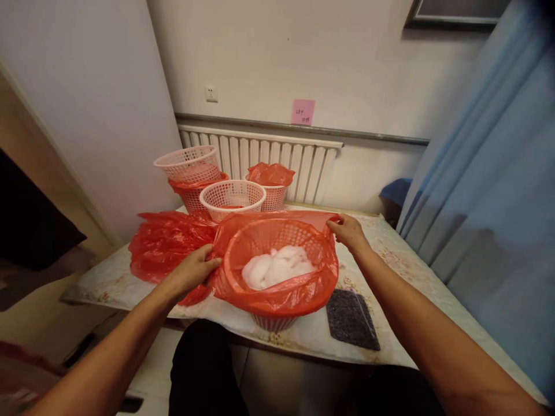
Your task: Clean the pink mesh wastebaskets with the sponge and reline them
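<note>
Pinching the edge of the red bag between thumb and forefinger, the right hand has its fingertips nearly together with only thin film between them. On the left hand, thumb and forefinger stand slightly apart at the bag's left side; from my remote seat I can't tell whether they grip the film or merely touch it. I read these 2 contact points, on opposite sides of the opening, as a way of holding the mouth wide – film this limp would probably sag inward otherwise.

Farther out, I see both forearms reaching up from the lower corners, the right hand set a little higher and farther off than the left.

The bag drapes over the rim of a basket, which stands upright near the front of the table, likely for easy reach. White, fluffy material shows inside; I can't make out how much film lies beneath it. Just right of the basket, a dark pad lies flat. Crumpled red plastic lies to the left, and behind it the other baskets stand grouped by the radiator – presumably parked clear of the arms.
</note>
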A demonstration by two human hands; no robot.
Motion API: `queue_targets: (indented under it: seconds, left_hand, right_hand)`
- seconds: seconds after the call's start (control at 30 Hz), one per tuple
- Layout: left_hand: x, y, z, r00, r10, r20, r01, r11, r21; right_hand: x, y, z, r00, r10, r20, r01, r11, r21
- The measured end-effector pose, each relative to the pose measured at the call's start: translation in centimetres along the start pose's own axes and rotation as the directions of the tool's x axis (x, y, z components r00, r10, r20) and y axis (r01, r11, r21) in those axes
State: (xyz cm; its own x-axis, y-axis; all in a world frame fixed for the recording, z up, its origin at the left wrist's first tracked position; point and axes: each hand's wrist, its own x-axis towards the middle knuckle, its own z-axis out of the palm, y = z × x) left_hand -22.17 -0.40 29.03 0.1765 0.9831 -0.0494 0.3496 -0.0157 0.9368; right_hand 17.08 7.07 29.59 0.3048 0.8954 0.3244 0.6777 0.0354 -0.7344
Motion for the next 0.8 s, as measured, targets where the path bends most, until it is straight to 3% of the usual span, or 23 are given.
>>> queue_targets:
  seconds: [0.1,0.2,0.37,0.5,0.57,0.7,0.8]
  left_hand:
    - [-0.1,0.6,-0.6,0.998,0.036,-0.06,-0.039,0.998,-0.049]
    - [-0.3,1.3,-1.9,0.99,0.013,-0.138,-0.039,0.982,-0.186]
    - [-0.4,2.5,-3.5,0.978,-0.021,-0.207,-0.075,0.892,-0.446]
    - [0.0,3.5,-3.6,0.968,0.021,-0.252,-0.172,0.784,-0.596]
    - [0.4,3.8,-3.6,0.964,0.036,-0.265,-0.207,0.727,-0.655]
    - [1.1,3.1,-4.0,0.944,0.036,-0.327,-0.269,0.655,-0.706]
    - [1.3,1.1,-4.2,0.924,0.063,-0.378,-0.335,0.613,-0.716]
  right_hand:
    - [0.6,0.0,0.0,0.996,0.084,0.012,-0.085,0.993,0.077]
    - [1.5,0.3,-1.7,0.99,0.142,-0.029,-0.135,0.977,0.164]
    - [2.5,0.9,-5.8,0.973,0.165,-0.159,-0.105,0.937,0.334]
    - [2.4,0.5,-7.5,0.969,0.184,-0.165,-0.089,0.882,0.462]
    - [2.3,0.1,-7.8,0.977,0.17,-0.131,-0.061,0.805,0.59]
    - [2.2,-0.2,-8.4,0.987,0.132,-0.092,0.005,0.543,0.839]
    - [1.6,1.2,-8.6,0.994,0.089,-0.06,0.009,0.483,0.876]
